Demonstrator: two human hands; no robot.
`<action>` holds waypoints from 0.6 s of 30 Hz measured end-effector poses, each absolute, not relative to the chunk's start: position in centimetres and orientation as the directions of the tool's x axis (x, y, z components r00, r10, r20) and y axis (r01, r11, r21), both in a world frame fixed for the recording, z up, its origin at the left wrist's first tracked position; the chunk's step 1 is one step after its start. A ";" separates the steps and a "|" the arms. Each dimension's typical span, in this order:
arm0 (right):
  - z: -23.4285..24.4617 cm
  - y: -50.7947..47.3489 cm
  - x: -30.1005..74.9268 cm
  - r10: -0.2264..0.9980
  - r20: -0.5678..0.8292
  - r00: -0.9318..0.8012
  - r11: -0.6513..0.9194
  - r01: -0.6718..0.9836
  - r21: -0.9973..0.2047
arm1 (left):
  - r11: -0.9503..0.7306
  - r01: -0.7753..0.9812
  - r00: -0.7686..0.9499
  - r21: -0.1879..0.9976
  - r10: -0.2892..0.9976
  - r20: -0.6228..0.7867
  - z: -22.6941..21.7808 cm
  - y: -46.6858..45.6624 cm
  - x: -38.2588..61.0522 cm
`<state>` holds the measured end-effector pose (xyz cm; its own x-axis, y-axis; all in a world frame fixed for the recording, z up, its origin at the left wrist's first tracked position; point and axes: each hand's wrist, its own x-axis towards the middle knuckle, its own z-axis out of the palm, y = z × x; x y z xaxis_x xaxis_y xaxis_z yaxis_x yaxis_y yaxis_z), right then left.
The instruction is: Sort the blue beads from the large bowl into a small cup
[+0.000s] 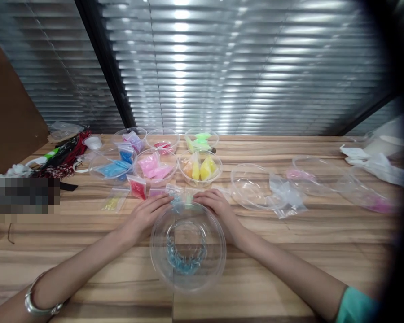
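Note:
A clear round plastic bowl stands on the table in front of me, with a ring of small blue pieces on its bottom. My left hand lies just beyond the bowl's left rim, fingers stretched toward the middle. Its fingertips reach a small clear bag with pale blue contents. Opposite, my right hand rests behind the right rim, fingers stretched inward and slightly bent. A pale green patch shows between the fingertips of both hands. Motion blur hides whether the fingertips press on the bags.
Beyond my hands stand several clear bowls with coloured bags, such as pink, yellow and blue. A red bag lies near my left hand. Right of me are a clear bowl and clear bags. Cords lie far left.

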<state>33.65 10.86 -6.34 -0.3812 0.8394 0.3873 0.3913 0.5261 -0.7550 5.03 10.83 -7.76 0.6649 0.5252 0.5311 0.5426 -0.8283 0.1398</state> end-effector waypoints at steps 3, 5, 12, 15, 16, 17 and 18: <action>-6.3 10.7 33.7 0.798 0.431 -0.421 0.597 0.451 -0.663 | -0.827 0.556 0.676 0.089 0.512 0.530 -7.1 10.6 5.2; -6.3 10.7 33.7 0.789 0.448 -0.421 0.613 0.479 -0.628 | -0.830 0.552 0.666 0.085 0.500 0.554 -7.0 10.6 5.2; -5.8 10.6 33.7 0.799 0.445 -0.405 0.599 0.472 -0.647 | -0.837 0.515 0.641 0.186 0.520 0.564 -6.2 10.2 5.1; -6.2 10.9 33.7 0.791 0.459 -0.405 0.608 0.437 -0.663 | -0.849 0.491 0.649 0.197 0.507 0.567 -5.8 10.2 5.2; -6.4 11.0 33.6 0.790 0.463 -0.402 0.610 0.428 -0.667 | -0.860 0.475 0.660 0.186 0.488 0.571 -5.8 10.2 5.2; -6.6 11.1 33.6 0.789 0.467 -0.399 0.610 0.422 -0.670 | -0.875 0.454 0.674 0.170 0.462 0.576 -5.9 10.1 5.2; -6.7 11.2 33.6 0.790 0.469 -0.395 0.609 0.417 -0.675 | -0.892 0.428 0.695 0.150 0.430 0.577 -5.9 10.1 5.2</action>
